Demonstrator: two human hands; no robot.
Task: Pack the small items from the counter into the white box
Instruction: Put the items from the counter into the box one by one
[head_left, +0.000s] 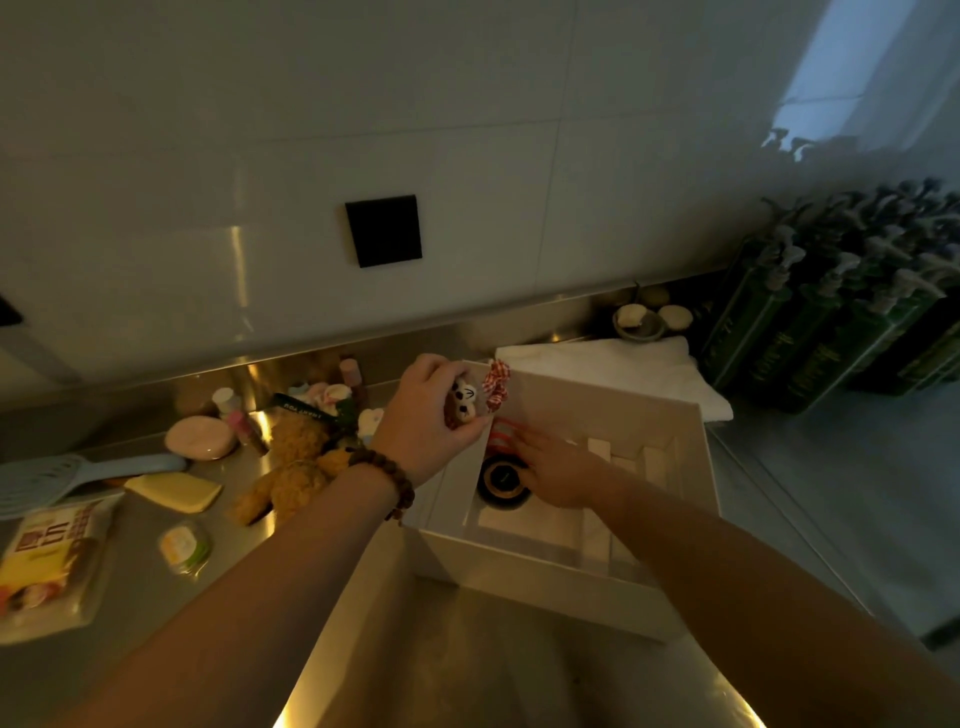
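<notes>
The left hand (428, 415) holds a small plush toy (464, 402) with a red checked bow (495, 383), fingers clamped on it, over the left edge of the white box (550, 582). The right hand (558, 470) reaches inside, fingers spread, seemingly touching a dark round tin (501, 480). A brown teddy (293, 467) lies on the bench (135, 571).

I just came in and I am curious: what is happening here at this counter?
A person is packing small things into a white box on a metal counter. The left hand holds a small plush toy with a red checked bow over the box's edge. The right hand reaches inside, near a black round thing. A teddy bear, hairbrush and packets still lie on the counter.
</notes>
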